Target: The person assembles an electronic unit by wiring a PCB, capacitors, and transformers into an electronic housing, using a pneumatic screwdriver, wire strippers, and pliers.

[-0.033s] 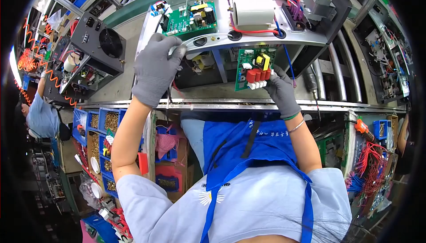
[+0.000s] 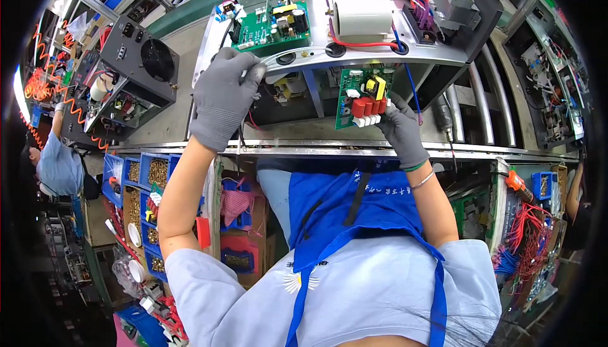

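My right hand [image 2: 403, 133], in a grey glove, is closed on the lower right edge of a green circuit board [image 2: 346, 103]. The board is held upright in front of the open grey metal chassis [image 2: 307, 63] and carries red blocks, white connectors and a yellow-wrapped coil. My left hand [image 2: 223, 93], also gloved, is at the chassis's front left edge, thumb and fingers pinched at the end of a thin white wire [image 2: 297, 51]; the fingertips partly hide the grip. Another green circuit board [image 2: 269, 29] sits on the chassis just beyond this hand. A large white cylinder [image 2: 362, 14] with red wires lies farther right.
A black-fanned chassis [image 2: 142, 62] stands at left, another chassis [image 2: 538, 62] at right. Metal rollers [image 2: 481, 103] and a power screwdriver [image 2: 444, 119] lie right of my work. Blue bins [image 2: 155, 171] of brass-coloured hardware are lower left. A co-worker [image 2: 60, 166] is far left.
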{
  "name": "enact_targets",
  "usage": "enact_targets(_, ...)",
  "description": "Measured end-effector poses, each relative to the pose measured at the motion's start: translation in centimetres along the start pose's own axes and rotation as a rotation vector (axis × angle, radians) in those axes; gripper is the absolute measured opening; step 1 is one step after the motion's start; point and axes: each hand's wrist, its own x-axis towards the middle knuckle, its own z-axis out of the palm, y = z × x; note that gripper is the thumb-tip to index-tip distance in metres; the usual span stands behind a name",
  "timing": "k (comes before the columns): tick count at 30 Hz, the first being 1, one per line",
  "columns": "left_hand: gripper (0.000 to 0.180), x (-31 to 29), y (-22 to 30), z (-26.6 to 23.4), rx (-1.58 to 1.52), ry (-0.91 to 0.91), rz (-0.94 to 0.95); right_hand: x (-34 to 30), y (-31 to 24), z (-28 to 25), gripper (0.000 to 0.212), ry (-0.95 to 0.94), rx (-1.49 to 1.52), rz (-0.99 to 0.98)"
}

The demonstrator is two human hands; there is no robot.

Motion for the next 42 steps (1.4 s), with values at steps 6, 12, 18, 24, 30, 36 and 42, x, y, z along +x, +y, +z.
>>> enact_targets(6,0.009,1.1,-0.2,-3.5,0.207,0.196,0.321,0.5,0.4,-1.3,0.034,0.015,-0.022,-0.008)
enact_targets(12,0.014,3.5,-3.0,-7.9,0.628,0.258,0.451,0.3,0.0,-0.7,0.035,-0.002,-0.018,0.009)
enact_targets(18,0.023,5.8,-14.4,-8.9,0.179,0.311,0.091,0.7,0.2,-1.2,0.035,0.001,0.009,0.033)
enact_targets(24,0.03,5.8,-19.7,-11.3,-0.176,-0.173,-0.289,0.3,0.7,-0.6,0.03,0.026,-0.04,-0.015)
enact_targets(30,0.04,2.1,-2.3,-5.6,0.113,0.539,0.166,-0.5,-0.3,-0.4,0.033,0.089,-0.057,-0.064)
enact_targets(36,0.054,-7.5,8.3,10.5,-0.571,0.047,-0.114,0.0,0.3,0.8,0.034,0.015,-0.036,-0.047)
enact_targets(42,0.034,-5.2,9.3,15.3,-1.262,0.077,-0.31,0.1,0.1,0.2,0.034,0.041,-0.073,-0.07)
